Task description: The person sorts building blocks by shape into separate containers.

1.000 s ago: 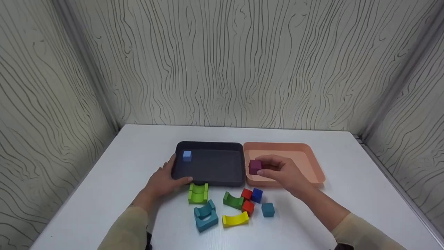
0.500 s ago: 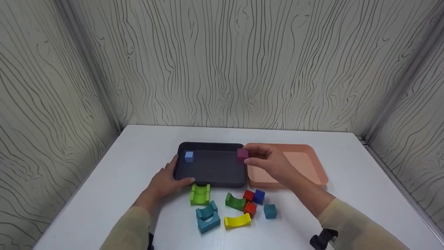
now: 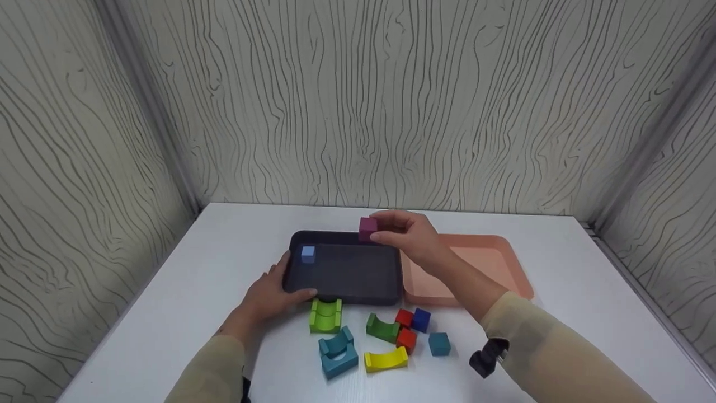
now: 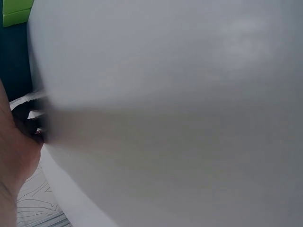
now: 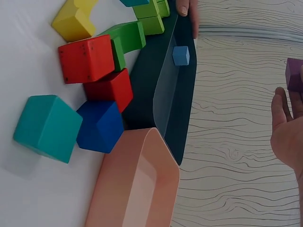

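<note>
My right hand [image 3: 411, 238] pinches a purple cube [image 3: 367, 229] between thumb and fingers. It is held up over the back right part of the dark tray [image 3: 347, 295]. In the right wrist view the purple cube [image 5: 293, 74] shows at the right edge, well above the trays. My left hand [image 3: 271, 294] rests against the dark tray's left front corner, fingers along the left side and thumb at the front rim. A light blue cube [image 3: 308, 254] sits in that tray, towards its back left. The left wrist view shows only part of the left hand [image 4: 16, 151].
A pink tray [image 3: 520, 280] adjoins the dark one on the right. In front lie light green [image 3: 325, 316], teal [image 3: 339, 358], green [image 3: 383, 330] and yellow [image 3: 386, 360] arched blocks. Near them are red cubes [image 3: 406, 340], a blue cube [image 3: 421, 319] and a teal cube [image 3: 439, 343].
My right hand has carried the purple cube from over the pink tray leftward and towards the back, over the dark tray. The left hand stays at the dark tray's corner.
</note>
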`<state>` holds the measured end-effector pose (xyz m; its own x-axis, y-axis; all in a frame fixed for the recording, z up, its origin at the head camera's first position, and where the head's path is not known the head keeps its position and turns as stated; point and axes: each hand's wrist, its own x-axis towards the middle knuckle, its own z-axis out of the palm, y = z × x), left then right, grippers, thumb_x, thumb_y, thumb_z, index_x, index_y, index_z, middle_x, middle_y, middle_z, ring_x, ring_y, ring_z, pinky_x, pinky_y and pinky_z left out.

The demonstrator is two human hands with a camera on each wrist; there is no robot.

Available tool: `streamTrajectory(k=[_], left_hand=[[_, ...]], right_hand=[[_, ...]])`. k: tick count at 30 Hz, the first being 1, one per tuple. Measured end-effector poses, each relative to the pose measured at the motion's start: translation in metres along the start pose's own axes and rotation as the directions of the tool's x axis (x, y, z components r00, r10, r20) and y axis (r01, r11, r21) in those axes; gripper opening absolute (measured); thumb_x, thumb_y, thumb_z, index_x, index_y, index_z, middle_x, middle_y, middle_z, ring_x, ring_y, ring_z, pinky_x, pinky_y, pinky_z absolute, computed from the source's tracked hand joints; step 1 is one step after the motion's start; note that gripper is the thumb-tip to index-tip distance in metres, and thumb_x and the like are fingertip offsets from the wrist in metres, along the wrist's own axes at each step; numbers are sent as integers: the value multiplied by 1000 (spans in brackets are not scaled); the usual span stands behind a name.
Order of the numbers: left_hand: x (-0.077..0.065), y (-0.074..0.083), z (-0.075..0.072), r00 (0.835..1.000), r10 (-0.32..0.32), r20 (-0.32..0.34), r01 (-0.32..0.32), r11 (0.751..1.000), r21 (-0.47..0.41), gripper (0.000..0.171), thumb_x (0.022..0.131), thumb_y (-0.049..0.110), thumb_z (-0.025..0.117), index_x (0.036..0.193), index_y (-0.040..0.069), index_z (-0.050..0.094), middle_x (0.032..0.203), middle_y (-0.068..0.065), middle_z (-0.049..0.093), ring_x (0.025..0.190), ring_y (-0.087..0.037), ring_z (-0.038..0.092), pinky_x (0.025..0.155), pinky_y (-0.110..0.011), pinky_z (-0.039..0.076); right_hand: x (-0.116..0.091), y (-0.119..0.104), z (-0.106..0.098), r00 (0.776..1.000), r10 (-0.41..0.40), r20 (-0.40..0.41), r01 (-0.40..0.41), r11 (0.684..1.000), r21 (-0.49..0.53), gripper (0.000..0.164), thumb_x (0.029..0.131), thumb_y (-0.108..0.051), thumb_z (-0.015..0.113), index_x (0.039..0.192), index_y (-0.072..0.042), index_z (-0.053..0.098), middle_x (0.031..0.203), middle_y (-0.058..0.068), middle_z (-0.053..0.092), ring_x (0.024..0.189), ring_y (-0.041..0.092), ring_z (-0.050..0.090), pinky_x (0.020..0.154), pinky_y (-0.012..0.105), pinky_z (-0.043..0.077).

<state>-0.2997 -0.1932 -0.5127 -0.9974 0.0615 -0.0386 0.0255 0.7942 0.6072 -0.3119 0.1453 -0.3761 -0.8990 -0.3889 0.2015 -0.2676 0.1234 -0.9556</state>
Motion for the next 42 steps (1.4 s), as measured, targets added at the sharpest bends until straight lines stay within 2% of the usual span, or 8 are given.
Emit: streamTrajectory(k=[8,14,18,25,33,42], left_hand=[[1,-2,3,1000,-19,0,19,1000,-11,123,81,77,75,172,20,15,171,-24,29,154,-51,28,121,-69,27],[1,-1,4,1000,-17,-14,16,1000,-17,124,81,77,75,172,20,15,170,-22,31,154,-50,31,121,-68,28],[1,-1,4,1000,-17,-11,17,1000,-22,124,80,78,76,172,21,16,170,-21,32,154,-48,32,121,-67,30],[4,1,3,999,-33,-5,33,999,5,124,79,81,73,172,21,16,170,-21,32,154,-49,31,121,-67,30],[3,0,6,999,-32,-7,32,999,-10,126,78,82,73,172,21,15,170,-21,32,154,-48,32,120,-67,30],[4,3,2,999,-44,-3,44,999,-12,126,79,81,73,172,22,15,171,-19,31,155,-48,29,121,-69,28]], right_hand=[[23,-1,10,1000,-6,-11,6,1000,12,40,95,-19,83,133,-13,74,127,7,73,115,25,67,96,31,58],[38,6,19,999,-27,-34,27,1000,-6,40,95,-16,82,133,-10,74,125,8,73,114,23,68,93,33,57],[46,14,25,998,-10,-57,8,999,-33,41,95,-18,83,134,-11,73,126,6,73,116,22,67,97,35,55],[59,29,33,996,25,-90,-24,1000,4,43,95,-14,82,137,-9,71,127,8,73,119,24,67,105,45,54],[69,46,43,993,52,-110,-52,999,9,45,95,-11,82,137,-5,70,127,10,73,118,24,67,103,42,55],[78,58,49,989,72,-132,-71,997,15,42,95,-10,81,136,-6,71,124,10,73,115,24,69,100,41,56]])
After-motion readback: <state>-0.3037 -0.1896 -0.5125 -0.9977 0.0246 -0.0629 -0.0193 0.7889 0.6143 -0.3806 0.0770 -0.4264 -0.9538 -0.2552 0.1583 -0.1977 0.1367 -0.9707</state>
